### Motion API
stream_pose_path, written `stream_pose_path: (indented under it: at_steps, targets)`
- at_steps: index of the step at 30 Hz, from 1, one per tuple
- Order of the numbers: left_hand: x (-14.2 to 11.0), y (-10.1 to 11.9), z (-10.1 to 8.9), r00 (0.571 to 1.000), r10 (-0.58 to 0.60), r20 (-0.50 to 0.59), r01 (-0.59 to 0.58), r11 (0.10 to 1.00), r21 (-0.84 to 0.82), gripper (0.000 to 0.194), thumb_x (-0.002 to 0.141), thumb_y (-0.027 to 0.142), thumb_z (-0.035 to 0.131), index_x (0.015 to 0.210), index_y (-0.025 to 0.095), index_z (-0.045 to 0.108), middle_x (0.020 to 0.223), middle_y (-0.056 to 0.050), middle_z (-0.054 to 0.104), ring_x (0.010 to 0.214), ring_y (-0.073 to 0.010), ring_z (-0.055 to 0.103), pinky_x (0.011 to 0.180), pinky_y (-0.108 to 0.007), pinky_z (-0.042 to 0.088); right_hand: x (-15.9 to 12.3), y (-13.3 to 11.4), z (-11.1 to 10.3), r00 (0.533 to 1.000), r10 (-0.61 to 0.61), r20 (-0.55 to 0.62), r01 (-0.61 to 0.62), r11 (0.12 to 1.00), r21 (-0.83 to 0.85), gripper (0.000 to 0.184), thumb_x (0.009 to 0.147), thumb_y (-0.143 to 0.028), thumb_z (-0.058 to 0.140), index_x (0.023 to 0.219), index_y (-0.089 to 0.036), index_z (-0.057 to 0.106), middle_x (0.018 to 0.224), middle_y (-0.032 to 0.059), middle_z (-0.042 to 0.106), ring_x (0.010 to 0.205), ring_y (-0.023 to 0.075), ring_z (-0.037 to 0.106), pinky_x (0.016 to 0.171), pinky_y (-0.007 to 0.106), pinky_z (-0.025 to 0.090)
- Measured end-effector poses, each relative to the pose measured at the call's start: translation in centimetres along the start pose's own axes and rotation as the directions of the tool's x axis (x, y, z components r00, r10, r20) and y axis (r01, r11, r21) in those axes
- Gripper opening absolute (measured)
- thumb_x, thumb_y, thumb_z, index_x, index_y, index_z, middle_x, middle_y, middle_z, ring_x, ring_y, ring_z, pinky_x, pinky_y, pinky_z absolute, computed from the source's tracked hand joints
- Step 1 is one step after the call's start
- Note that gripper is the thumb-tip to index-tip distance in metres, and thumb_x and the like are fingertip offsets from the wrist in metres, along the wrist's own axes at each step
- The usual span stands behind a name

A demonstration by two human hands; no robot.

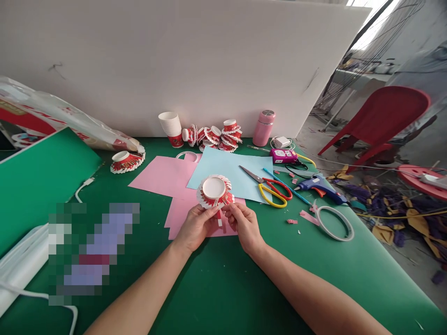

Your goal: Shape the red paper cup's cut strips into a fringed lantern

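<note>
Between my hands is a red and white paper cup, base up, its wall cut into strips that fan out around it. The fingers of my left hand are closed on the near side of the cup. My right hand pinches at its near right edge, where one strip hangs down; the fingertips partly hide what they grip. Pink paper sheets and a light blue sheet lie under and beyond the cup. Scissors with red and yellow handles rest right of it.
Behind stand stacked white cups, several cut cups and a pink bottle. At right lie a blue glue gun, a tape roll and a purple box. Another cut cup sits left, near a green board.
</note>
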State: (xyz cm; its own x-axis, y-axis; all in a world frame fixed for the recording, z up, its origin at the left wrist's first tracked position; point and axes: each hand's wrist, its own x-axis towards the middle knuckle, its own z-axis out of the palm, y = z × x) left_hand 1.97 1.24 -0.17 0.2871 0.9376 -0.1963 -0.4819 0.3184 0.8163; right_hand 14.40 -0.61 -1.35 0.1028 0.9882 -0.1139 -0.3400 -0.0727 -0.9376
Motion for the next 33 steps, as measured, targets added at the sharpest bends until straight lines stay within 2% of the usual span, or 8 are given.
stream_pose_path:
  at_steps: [2, 8, 12, 16, 19, 25, 28, 33]
  targets:
    - [0.2, 0.3, -0.3, 1.000, -0.008, -0.020, 0.007, 0.999, -0.041, 0.008, 0.065, 0.021, 0.075, 0.070, 0.016, 0.072, 0.063, -0.003, 0.066, 0.063, -0.0142, 0.058, 0.066, -0.029, 0.048, 0.0, -0.2, -0.2, 0.998, -0.058, -0.016, 0.057, 0.997, -0.061, 0.036, 0.072, -0.054, 0.060, 0.067, -0.018, 0.064, 0.056, -0.0006, 0.048, 0.050, 0.0098, 0.036, 0.044, 0.023, 0.027]
    - [0.4, 0.4, -1.0, 1.000, 0.008, -0.005, -0.008, 0.997, -0.080, 0.014, 0.067, 0.018, 0.073, 0.081, 0.017, 0.072, 0.085, -0.005, 0.071, 0.073, -0.0151, 0.060, 0.068, -0.027, 0.047, 0.0, -1.1, -0.8, 0.971, -0.233, -0.042, 0.219, 0.952, -0.215, 0.024, 0.077, -0.042, 0.057, 0.073, -0.019, 0.060, 0.061, -0.0007, 0.052, 0.054, 0.0113, 0.042, 0.052, 0.025, 0.036]
    - [0.6, 0.4, -1.1, 1.000, 0.000, -0.017, -0.001, 0.998, -0.058, 0.016, 0.066, 0.018, 0.073, 0.083, 0.017, 0.073, 0.090, -0.006, 0.072, 0.077, -0.0155, 0.060, 0.068, -0.027, 0.045, 0.4, -1.9, -0.9, 0.946, -0.324, 0.015, 0.313, 0.901, -0.299, 0.015, 0.079, -0.034, 0.056, 0.079, -0.019, 0.060, 0.067, 0.0006, 0.058, 0.061, 0.0134, 0.049, 0.058, 0.027, 0.040]
    - [0.7, 0.5, -1.1, 0.996, 0.019, -0.090, -0.023, 0.998, -0.050, 0.012, 0.062, 0.018, 0.075, 0.075, 0.017, 0.072, 0.078, -0.003, 0.070, 0.067, -0.0122, 0.057, 0.064, -0.026, 0.043, 1.0, -2.6, -0.8, 0.906, -0.402, 0.133, 0.420, 0.818, -0.392, 0.010, 0.079, -0.027, 0.055, 0.086, -0.020, 0.058, 0.068, -0.0003, 0.056, 0.057, 0.0117, 0.048, 0.054, 0.025, 0.040]
    - [0.7, 0.6, -1.0, 0.991, 0.030, -0.133, -0.038, 0.997, -0.060, 0.014, 0.062, 0.018, 0.075, 0.076, 0.017, 0.072, 0.074, -0.003, 0.070, 0.066, -0.0122, 0.057, 0.063, -0.025, 0.043, 1.5, -2.7, -1.2, 0.822, -0.489, 0.292, 0.566, 0.651, -0.506, 0.012, 0.080, -0.019, 0.050, 0.090, -0.020, 0.056, 0.072, 0.0008, 0.058, 0.055, 0.0109, 0.047, 0.052, 0.025, 0.041]
    - [0.6, 0.8, -0.6, 0.993, 0.019, -0.115, -0.034, 0.991, -0.127, 0.018, 0.067, 0.014, 0.072, 0.084, 0.016, 0.072, 0.087, -0.004, 0.071, 0.075, -0.0131, 0.061, 0.068, -0.024, 0.046, 2.3, -1.6, -2.4, 0.508, -0.533, 0.677, 0.846, 0.158, -0.510, 0.029, 0.076, -0.013, 0.053, 0.104, -0.019, 0.054, 0.103, 0.0101, 0.060, 0.087, 0.0200, 0.056, 0.073, 0.034, 0.049]
    - [0.5, 0.7, -0.5, 0.996, 0.028, -0.087, -0.040, 0.989, -0.143, 0.021, 0.071, 0.014, 0.069, 0.091, 0.018, 0.072, 0.093, -0.004, 0.071, 0.084, -0.0156, 0.062, 0.073, -0.025, 0.048, 2.5, -1.3, -2.7, 0.451, -0.507, 0.734, 0.854, 0.007, -0.520, 0.027, 0.079, -0.012, 0.052, 0.105, -0.019, 0.054, 0.106, 0.0104, 0.060, 0.091, 0.0207, 0.055, 0.075, 0.035, 0.047]
    - [0.0, 0.1, -0.3, 0.999, -0.020, -0.033, 0.015, 0.993, -0.121, 0.021, 0.074, 0.016, 0.066, 0.094, 0.018, 0.072, 0.097, -0.006, 0.072, 0.094, -0.0209, 0.062, 0.078, -0.029, 0.049, 2.3, -1.6, -3.2, 0.382, -0.555, 0.739, 0.858, -0.084, -0.507, 0.016, 0.086, -0.015, 0.050, 0.099, -0.020, 0.058, 0.092, 0.0074, 0.064, 0.084, 0.0182, 0.056, 0.069, 0.031, 0.044]
